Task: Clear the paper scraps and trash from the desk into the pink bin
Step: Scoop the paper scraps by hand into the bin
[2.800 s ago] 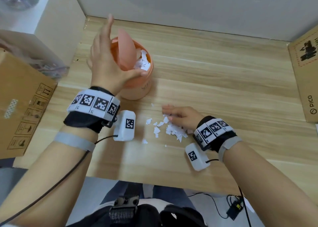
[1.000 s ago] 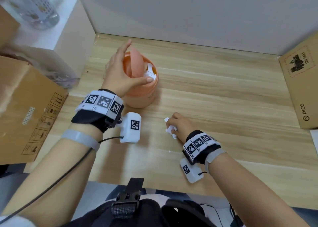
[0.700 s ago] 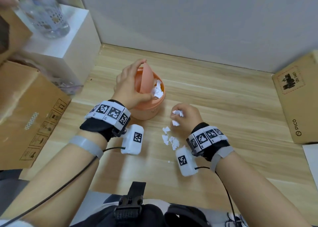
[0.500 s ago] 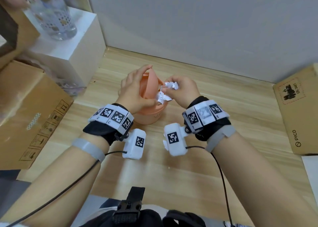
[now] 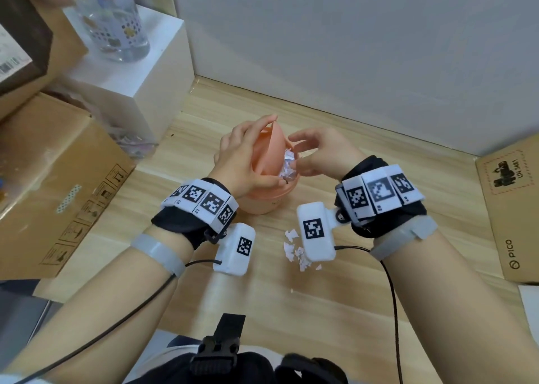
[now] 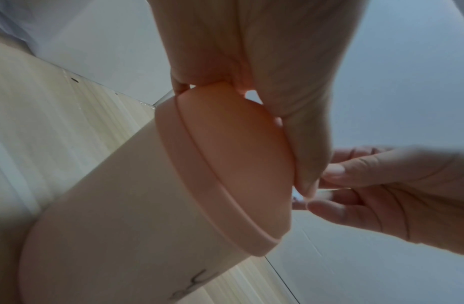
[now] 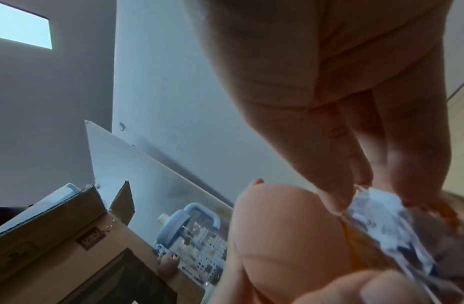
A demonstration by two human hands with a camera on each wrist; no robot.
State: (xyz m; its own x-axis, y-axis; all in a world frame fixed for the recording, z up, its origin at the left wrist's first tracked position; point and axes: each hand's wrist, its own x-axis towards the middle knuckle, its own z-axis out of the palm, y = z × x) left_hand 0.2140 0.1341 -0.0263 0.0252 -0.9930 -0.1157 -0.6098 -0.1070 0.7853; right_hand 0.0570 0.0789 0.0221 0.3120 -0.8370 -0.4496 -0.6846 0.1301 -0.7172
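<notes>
Pink plastic is gripped by the left hand (image 5: 243,157), whose thumb and fingers are curled round the small round pink bin (image 5: 264,200) and its tilted swing lid (image 5: 272,147) at the centre of the head view; the lid is apparently held tipped up so that the opening stays clear. Directly to the right of it, the right hand (image 5: 319,153) is poised over the opening with loosely spread, relaxed fingers, and crumpled white paper (image 5: 288,166) is seen in the bin's mouth just beneath them. In the right wrist view the fingertips (image 7: 332,202) touch that paper, so whether it is already released or still lightly pinched cannot be told for certain; release is judged more likely. Lower in the head view, just below the bin, a cluster of small white paper scraps (image 5: 294,251) lies on the light wooden desk (image 5: 379,185), partly covered by the white wrist-worn camera unit (image 5: 315,230), so its full extent is hidden and more gathering is judged necessary. How full the bin is cannot be made out. Brown cardboard boxes (image 5: 58,179) are cut off at the left and right edges, and a clear patterned water bottle (image 5: 116,22) stands on a white block at upper left.
</notes>
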